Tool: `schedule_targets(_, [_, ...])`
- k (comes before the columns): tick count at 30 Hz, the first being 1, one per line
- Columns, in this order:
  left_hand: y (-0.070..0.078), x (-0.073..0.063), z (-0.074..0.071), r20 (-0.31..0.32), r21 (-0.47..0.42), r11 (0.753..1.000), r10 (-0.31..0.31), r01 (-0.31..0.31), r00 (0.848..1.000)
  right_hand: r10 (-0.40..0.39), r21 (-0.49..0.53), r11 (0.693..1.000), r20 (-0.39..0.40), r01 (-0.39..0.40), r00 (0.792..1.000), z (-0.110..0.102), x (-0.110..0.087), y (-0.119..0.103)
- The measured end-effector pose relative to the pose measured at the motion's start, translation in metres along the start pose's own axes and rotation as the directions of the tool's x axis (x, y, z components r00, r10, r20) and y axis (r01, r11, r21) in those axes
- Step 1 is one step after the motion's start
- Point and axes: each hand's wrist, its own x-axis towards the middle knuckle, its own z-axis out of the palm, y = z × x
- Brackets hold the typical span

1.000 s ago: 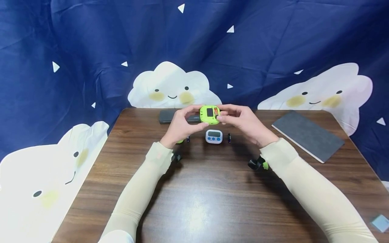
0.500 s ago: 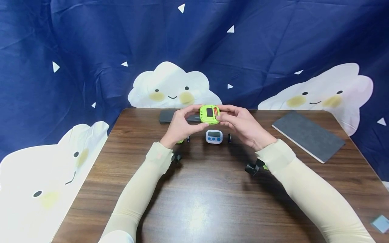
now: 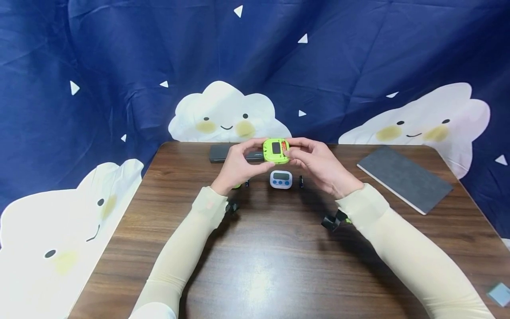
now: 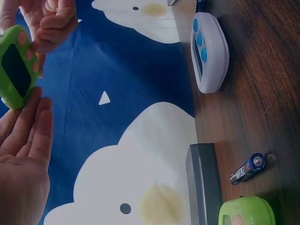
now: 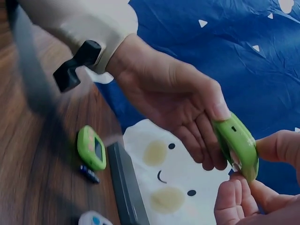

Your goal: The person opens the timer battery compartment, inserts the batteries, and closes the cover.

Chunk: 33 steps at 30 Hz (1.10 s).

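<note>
A lime-green digital timer (image 3: 272, 157) is held up over the far part of the table, its back towards the head camera. In its back is an uncovered compartment with a red battery (image 3: 284, 145). My left hand (image 3: 235, 167) grips the timer's left side, thumb below and forefinger above. My right hand (image 3: 320, 166) holds the right side, its thumb pressing at the battery and its forefinger along the top edge. The left wrist view shows the timer's dark screen (image 4: 16, 69) and pink buttons. Below the hands, a white timer (image 3: 280, 180) with blue buttons stands on the table.
A dark battery (image 3: 301, 181) stands right of the white timer. Another battery (image 4: 248, 168) lies near a second green timer (image 4: 248, 212). Behind them is a long dark grey case (image 3: 221, 153). A grey notebook (image 3: 404, 178) lies right; a pale blue block (image 3: 499, 294) sits near the right edge.
The right thumb has pressed along the compartment, and the red battery now lies flatter in it. The right wrist has shifted slightly inward. The left hand has hardly moved.
</note>
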Motion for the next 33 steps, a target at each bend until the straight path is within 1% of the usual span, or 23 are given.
schedule_targets(4, [-0.001,0.001,0.002,0.002,-0.009,1.0,0.001,-0.001,1.0,-0.036,-0.078,0.996,-0.043,0.032,0.998,-0.008,-0.006,0.001])
schedule_targets(7, [-0.001,0.001,0.002,-0.003,-0.022,1.0,0.002,-0.002,1.0,-0.079,-0.127,0.99,-0.08,0.069,0.994,-0.019,-0.014,0.002])
schedule_targets(11, [-0.001,0.002,0.002,-0.013,-0.042,0.999,-0.001,0.0,1.0,-0.121,-0.17,0.98,-0.102,0.102,0.987,-0.042,-0.031,0.007])
schedule_targets(15, [-0.003,0.001,0.003,-0.014,-0.046,0.999,-0.003,0.002,1.0,-0.154,-0.263,0.956,-0.088,0.126,0.984,-0.068,-0.051,0.02])
schedule_targets(17, [-0.003,0.0,0.004,-0.015,-0.046,0.999,-0.004,0.004,1.0,-0.158,-0.336,0.934,-0.075,0.124,0.985,-0.08,-0.062,0.028])
schedule_targets(21, [-0.005,0.001,0.004,-0.018,-0.052,0.999,0.0,0.0,1.0,-0.148,-0.486,0.868,-0.052,0.105,0.988,-0.103,-0.081,0.048])
schedule_targets(23, [-0.006,0.002,0.003,-0.017,-0.054,0.999,0.0,-0.001,1.0,-0.117,-0.546,0.835,-0.052,0.07,0.992,-0.115,-0.088,0.06])
schedule_targets(24, [-0.007,0.002,0.003,-0.015,-0.054,0.999,0.001,-0.001,1.0,-0.099,-0.57,0.82,-0.055,0.051,0.994,-0.121,-0.092,0.066])
schedule_targets(27, [-0.008,0.002,0.003,-0.008,-0.044,0.999,-0.003,0.002,1.0,-0.049,-0.608,0.794,-0.052,0.007,0.997,-0.137,-0.1,0.084])
schedule_targets(28, [-0.008,0.002,0.004,-0.008,-0.042,0.999,-0.006,0.006,1.0,-0.027,-0.625,0.781,-0.05,-0.01,0.998,-0.141,-0.102,0.089])
schedule_targets(33, [-0.007,0.002,0.005,-0.004,-0.032,0.999,-0.018,0.018,1.0,0.002,-0.703,0.711,-0.022,-0.017,1.0,-0.153,-0.111,0.107])
